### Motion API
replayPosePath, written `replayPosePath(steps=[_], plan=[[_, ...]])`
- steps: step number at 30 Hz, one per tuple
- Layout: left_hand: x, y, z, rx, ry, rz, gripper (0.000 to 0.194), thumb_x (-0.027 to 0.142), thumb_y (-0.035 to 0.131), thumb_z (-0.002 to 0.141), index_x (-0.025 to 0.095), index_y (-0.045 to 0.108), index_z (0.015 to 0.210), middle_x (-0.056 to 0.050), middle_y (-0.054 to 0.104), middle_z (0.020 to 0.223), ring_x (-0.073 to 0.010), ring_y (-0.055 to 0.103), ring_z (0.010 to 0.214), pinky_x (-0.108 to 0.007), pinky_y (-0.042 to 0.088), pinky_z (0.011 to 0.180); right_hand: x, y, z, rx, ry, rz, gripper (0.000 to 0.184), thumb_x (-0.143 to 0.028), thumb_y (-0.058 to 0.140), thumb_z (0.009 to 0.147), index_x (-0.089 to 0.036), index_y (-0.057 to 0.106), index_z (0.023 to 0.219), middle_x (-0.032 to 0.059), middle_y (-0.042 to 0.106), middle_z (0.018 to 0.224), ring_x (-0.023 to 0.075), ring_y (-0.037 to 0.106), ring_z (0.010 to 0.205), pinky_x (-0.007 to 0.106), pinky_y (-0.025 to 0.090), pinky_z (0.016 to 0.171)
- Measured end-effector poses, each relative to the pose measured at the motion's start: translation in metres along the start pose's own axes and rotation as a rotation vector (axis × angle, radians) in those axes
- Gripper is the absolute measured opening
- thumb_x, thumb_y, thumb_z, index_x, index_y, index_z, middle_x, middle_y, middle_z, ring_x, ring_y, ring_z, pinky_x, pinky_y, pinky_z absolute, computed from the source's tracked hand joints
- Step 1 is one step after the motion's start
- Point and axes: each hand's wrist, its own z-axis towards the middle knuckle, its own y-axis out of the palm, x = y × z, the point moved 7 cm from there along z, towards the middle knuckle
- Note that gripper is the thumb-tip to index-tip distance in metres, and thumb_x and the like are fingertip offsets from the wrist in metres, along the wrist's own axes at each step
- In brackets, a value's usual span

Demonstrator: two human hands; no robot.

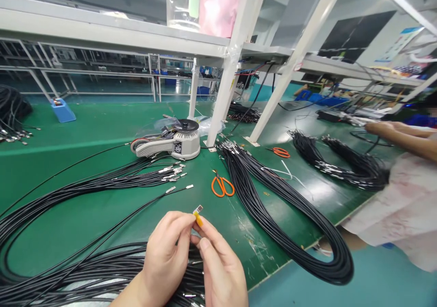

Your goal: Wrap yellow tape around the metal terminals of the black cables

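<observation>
Between my fingertips, a small cable connector (198, 209) with a pale metallic end points up and away from me. Yellow tape (198, 219) sits around or against its lower part. My left hand (165, 252) pinches the taped part from the left, thumb and forefinger together. From the other side, my right hand (221, 266) closes its fingers on the same piece; the cable below it is hidden by my hands. Under my wrists lies a spread of black cables (102, 270). Just beyond my fingertips are orange-handled scissors (222, 186) on the green table (191, 198).
A grey-white tape dispenser (186, 141) stands behind the cables. A long looped cable bundle (273, 216) overhangs the table's front edge at right. White shelf posts (221, 84) rise from the table. Another person's arm (403, 132) is at right, near more bundles (341, 166). A blue box (63, 111) stands far left.
</observation>
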Motion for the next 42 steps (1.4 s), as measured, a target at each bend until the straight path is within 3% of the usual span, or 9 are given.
replayPosePath(steps=[15,27,33,37,40,42], plan=[[-0.001,-0.001,-0.001,0.019,-0.001,-0.012,0.029,0.003,0.050,0.084,0.020,0.062,0.104,-0.004,0.065,0.085,-0.0127,0.063,0.075,-0.022,0.053,0.068,0.003,-0.002,0.001,0.008,0.022,0.003,0.033,-0.038,0.064,0.081,-0.021,0.069,0.108,0.0106,0.064,0.121,0.0300,0.061,0.108,0.045,0.050,0.093],[-0.004,0.006,-0.003,-0.054,-0.004,0.029,0.032,0.004,0.047,0.086,0.020,0.057,0.113,-0.004,0.063,0.086,-0.0125,0.060,0.077,-0.023,0.051,0.071,0.005,-0.001,0.001,-0.005,0.034,0.030,0.032,-0.039,0.065,0.080,-0.022,0.070,0.107,0.0100,0.066,0.119,0.0290,0.060,0.109,0.043,0.049,0.095],[-0.015,0.005,0.000,-0.051,-0.139,0.028,0.019,0.013,0.048,0.089,0.020,0.057,0.104,-0.003,0.061,0.088,-0.0119,0.060,0.079,-0.022,0.051,0.070,0.006,0.003,0.002,-0.027,0.000,0.059,0.037,-0.045,0.066,0.079,-0.025,0.069,0.110,0.0086,0.065,0.120,0.0270,0.059,0.110,0.038,0.051,0.091],[-0.016,0.005,0.002,-0.076,-0.157,0.071,0.011,0.015,0.050,0.089,0.020,0.059,0.091,-0.001,0.060,0.081,-0.0111,0.058,0.073,-0.021,0.049,0.065,0.007,-0.003,-0.001,0.014,0.031,0.016,0.045,-0.047,0.067,0.077,-0.023,0.065,0.115,0.0101,0.067,0.115,0.0261,0.063,0.102,0.038,0.053,0.086],[-0.010,0.002,0.003,-0.033,-0.080,0.090,0.013,0.012,0.051,0.088,0.019,0.058,0.095,-0.001,0.059,0.082,-0.0106,0.056,0.073,-0.021,0.047,0.066,0.000,-0.014,0.001,0.075,0.051,-0.034,0.047,-0.049,0.063,0.079,-0.021,0.061,0.117,0.0107,0.069,0.107,0.0241,0.066,0.092,0.037,0.054,0.080],[-0.007,0.002,0.002,-0.019,-0.039,0.112,0.016,0.010,0.051,0.087,0.019,0.058,0.099,-0.001,0.058,0.085,-0.0110,0.055,0.075,-0.022,0.047,0.068,-0.010,-0.016,0.007,0.095,0.034,-0.120,0.041,-0.049,0.063,0.079,-0.019,0.062,0.107,0.0083,0.070,0.094,0.0206,0.065,0.082,0.032,0.054,0.074]])
